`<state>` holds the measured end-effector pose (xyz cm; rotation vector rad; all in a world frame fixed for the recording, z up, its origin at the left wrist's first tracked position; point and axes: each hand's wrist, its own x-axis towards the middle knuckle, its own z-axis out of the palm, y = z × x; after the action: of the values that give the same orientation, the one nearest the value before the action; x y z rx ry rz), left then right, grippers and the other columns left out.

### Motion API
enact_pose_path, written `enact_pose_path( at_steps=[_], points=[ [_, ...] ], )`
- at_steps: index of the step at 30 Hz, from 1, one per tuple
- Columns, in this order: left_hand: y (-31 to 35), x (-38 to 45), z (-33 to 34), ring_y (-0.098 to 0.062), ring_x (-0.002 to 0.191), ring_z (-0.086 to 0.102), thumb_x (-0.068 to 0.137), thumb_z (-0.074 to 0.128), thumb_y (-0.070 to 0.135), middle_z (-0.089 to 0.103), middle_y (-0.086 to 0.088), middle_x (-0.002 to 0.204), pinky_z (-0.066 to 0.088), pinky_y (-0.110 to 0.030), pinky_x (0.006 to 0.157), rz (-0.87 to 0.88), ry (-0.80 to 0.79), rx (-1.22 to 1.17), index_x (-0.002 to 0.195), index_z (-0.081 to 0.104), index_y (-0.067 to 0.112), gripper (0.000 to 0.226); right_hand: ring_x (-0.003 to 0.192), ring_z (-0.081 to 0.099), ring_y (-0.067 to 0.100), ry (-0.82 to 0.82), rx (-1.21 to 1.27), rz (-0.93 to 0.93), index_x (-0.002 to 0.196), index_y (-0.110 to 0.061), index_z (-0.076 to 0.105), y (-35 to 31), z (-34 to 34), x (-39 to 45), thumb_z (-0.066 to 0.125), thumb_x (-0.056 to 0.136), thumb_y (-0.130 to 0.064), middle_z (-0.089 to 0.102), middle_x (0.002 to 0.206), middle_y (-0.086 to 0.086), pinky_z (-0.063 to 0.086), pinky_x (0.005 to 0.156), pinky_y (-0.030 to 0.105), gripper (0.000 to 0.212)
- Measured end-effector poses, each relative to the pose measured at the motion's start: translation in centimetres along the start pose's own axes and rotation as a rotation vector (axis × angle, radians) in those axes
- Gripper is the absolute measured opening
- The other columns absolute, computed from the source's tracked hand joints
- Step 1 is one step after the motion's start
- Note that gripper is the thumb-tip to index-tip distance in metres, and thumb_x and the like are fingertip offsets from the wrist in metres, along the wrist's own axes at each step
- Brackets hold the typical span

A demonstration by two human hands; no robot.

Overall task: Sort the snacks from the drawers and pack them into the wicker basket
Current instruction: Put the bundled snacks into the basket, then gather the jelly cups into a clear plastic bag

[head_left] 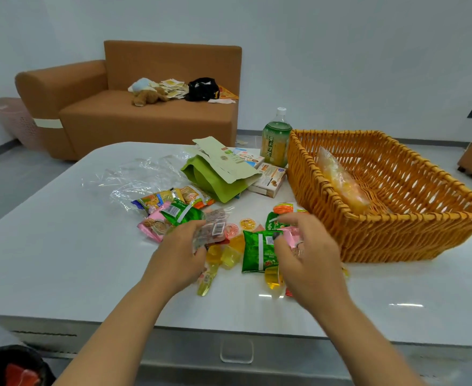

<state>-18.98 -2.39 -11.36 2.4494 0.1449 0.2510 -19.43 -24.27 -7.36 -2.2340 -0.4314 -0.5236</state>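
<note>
Our right hand [310, 246] pinches a pink packet [292, 235] just left of the wicker basket [396, 218], so it is the nearer one. Our left hand [182, 252] grips a clear barcoded packet [211, 228], farther off across the snack pile.

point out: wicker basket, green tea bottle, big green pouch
wicker basket [324, 174]: head view, on the near left wall of the weave.
green tea bottle [276, 140]: head view, on the middle of its label.
big green pouch [215, 181]: head view, on its green body below the torn flap.
</note>
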Motion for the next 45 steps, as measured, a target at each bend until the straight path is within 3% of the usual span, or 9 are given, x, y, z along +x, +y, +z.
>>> enact_pose_path(
  at_steps=[3,6,10,17,24,29,37,41,45],
  points=[
    [-1.8,1.3,-0.2,-0.022,0.129,0.049,0.088,0.059,0.008,0.053,-0.003,0.138,0.043,-0.042,0.104,-0.065,0.117,-0.055,0.139,0.049,0.018,0.052,0.108,0.043,-0.001,-0.150,0.016,0.046,0.116,-0.021,0.058,0.6,3.4,-1.6,0.058,0.090,-0.018,0.052,0.113,-0.014,0.039,0.096,0.018,0.027],
    [-2.3,3.8,-0.6,-0.023,0.121,0.051,0.089,0.061,0.008,0.048,-0.007,0.137,0.040,-0.027,0.091,-0.207,0.362,-0.226,0.135,0.051,0.014,0.047,0.105,0.041,-0.004,-0.151,0.056,0.027,0.115,-0.020,0.059,-0.1,5.1,-0.5,0.059,0.090,-0.015,0.051,0.111,-0.014,0.032,0.088,0.003,0.025],
    [-4.7,8.2,-2.8,-0.025,0.110,0.056,0.092,0.058,0.008,0.039,-0.012,0.141,0.043,-0.025,0.083,-0.444,0.656,-0.479,0.132,0.051,0.012,0.041,0.100,0.049,0.002,-0.183,0.166,0.061,0.105,-0.029,0.058,-0.3,7.7,0.7,0.059,0.088,-0.008,0.051,0.100,-0.019,0.043,0.088,0.023,0.027],
    [-10.4,13.5,-5.5,-0.037,0.124,0.047,0.090,0.061,0.014,0.030,-0.014,0.145,0.044,-0.040,0.096,-0.858,0.588,-0.587,0.137,0.039,0.011,0.052,0.102,0.051,0.001,-0.214,0.205,0.074,0.104,-0.029,0.059,0.8,9.8,1.7,0.060,0.087,-0.006,0.050,0.103,-0.026,0.047,0.089,0.032,0.028],
    [-10.7,14.3,-6.2,-0.036,0.128,0.046,0.083,0.077,0.021,0.033,-0.016,0.148,0.042,-0.040,0.100,-0.962,0.670,-0.613,0.140,0.031,0.004,0.076,0.105,0.052,0.002,-0.248,0.225,0.066,0.109,-0.025,0.058,1.0,10.1,2.1,0.058,0.089,-0.009,0.047,0.108,-0.026,0.048,0.092,0.036,0.026],
    [-11.4,14.0,-6.5,-0.031,0.113,0.061,0.084,0.071,0.011,0.061,-0.010,0.129,0.051,-0.034,0.089,-0.776,0.664,-0.464,0.123,0.061,0.005,0.041,0.107,0.049,-0.003,-0.278,0.227,0.010,0.106,-0.027,0.059,0.6,9.6,1.5,0.056,0.090,-0.008,0.048,0.113,-0.024,0.048,0.092,0.031,0.026],
    [-2.2,12.0,-7.3,-0.018,0.103,0.056,0.093,0.057,0.006,0.057,-0.009,0.117,0.032,-0.009,0.074,-0.175,0.820,-0.347,0.098,0.058,0.014,0.010,0.107,0.050,-0.001,-0.282,0.137,-0.016,0.108,-0.026,0.062,0.9,7.7,0.6,0.059,0.089,-0.012,0.047,0.117,-0.021,0.050,0.088,0.033,0.023],
    [1.5,6.8,-7.1,-0.009,0.117,0.056,0.094,0.059,0.009,0.061,0.001,0.126,0.042,-0.013,0.094,0.022,0.803,-0.509,0.097,0.055,0.021,0.014,0.110,0.046,-0.007,-0.251,0.123,0.003,0.102,-0.028,0.061,0.7,6.5,-0.1,0.059,0.089,-0.011,0.047,0.115,-0.023,0.049,0.091,0.031,0.021],
    [3.7,-0.4,-6.5,-0.008,0.109,0.064,0.095,0.060,0.012,0.068,0.002,0.114,0.051,-0.014,0.082,0.008,0.819,-0.862,0.097,0.052,0.025,0.016,0.102,0.050,-0.012,-0.248,0.176,0.076,0.097,-0.043,0.051,-0.1,5.0,-0.7,0.059,0.091,-0.015,0.046,0.111,-0.028,0.047,0.081,0.016,0.030]
  ],
)
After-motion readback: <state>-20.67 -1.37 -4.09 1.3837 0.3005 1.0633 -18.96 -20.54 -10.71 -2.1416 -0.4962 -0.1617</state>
